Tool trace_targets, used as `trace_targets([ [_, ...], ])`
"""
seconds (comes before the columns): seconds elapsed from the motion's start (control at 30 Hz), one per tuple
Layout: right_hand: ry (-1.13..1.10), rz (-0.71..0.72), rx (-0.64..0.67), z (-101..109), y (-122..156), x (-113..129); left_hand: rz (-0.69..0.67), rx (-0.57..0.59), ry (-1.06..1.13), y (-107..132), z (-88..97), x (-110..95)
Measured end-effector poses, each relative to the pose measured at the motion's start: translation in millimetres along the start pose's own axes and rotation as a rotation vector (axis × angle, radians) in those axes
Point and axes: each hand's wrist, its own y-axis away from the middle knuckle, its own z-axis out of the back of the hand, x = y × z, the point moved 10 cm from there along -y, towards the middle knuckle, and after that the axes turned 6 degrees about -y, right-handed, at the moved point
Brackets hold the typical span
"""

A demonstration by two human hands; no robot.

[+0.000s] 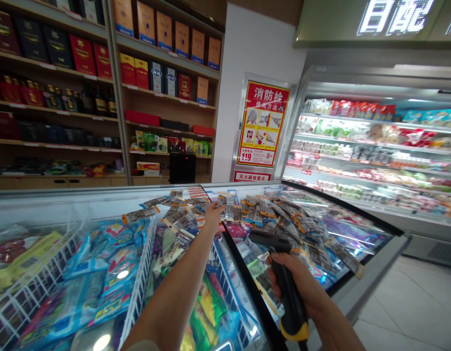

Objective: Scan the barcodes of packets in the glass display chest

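Ahead, the left hand (pixel 214 214) reaches out over the glass freezer lid (pixel 360 229), its fingertips closed in a pinch on one small tag (pixel 222 200) at the near edge of a wide scatter of price tags (pixel 284 214) lying on the glass. Nearer the body and to the right, the right hand (pixel 302 287) is wrapped tight around the grip of a black scanner (pixel 280 265) with a yellow base. The scanner's head is over the tags, well apart from the pinched one. Below the left forearm, wire baskets (pixel 138 287) hold blue packets (pixel 116 273).
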Motion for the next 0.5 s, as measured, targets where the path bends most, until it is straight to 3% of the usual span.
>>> trace_targets([
  [0.3,-0.003,-0.035,0.079,-6,-1,-12,-0.02,-0.002,-0.048,-6,0.7,4],
  [0.5,0.014,-0.049,0.049,-3,-2,-13,-0.001,-0.025,-0.054,-4,0.8,4],
])
